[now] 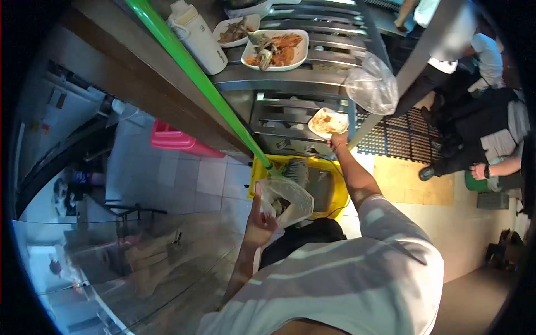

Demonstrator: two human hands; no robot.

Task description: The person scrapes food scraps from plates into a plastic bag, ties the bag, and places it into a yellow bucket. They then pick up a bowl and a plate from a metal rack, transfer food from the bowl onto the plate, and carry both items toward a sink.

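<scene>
Held up by its edge in my left hand (pixel 261 220) is a clear plastic bag (pixel 298 202), its mouth open and some scraps visible inside. My right hand (pixel 337 141) reaches forward and grips the near edge of a small white dish (pixel 339 120) with orange-brown food remains on it. That dish is over the lower slatted metal shelf (pixel 279 116). Below and between my hands stands a yellow mop bucket (pixel 338 196) holding a grey mop head (pixel 296 171), partly overlapped by the bag.
On the upper slatted rack (pixel 329 40) sit a white plate (pixel 302 53) of food scraps, a second dish (pixel 222 25) and a white bottle (pixel 196 39). Another plastic bag (pixel 373 84) hangs by the post. A green mop handle (pixel 195 72) slants across. People (pixel 474 123) stand at right.
</scene>
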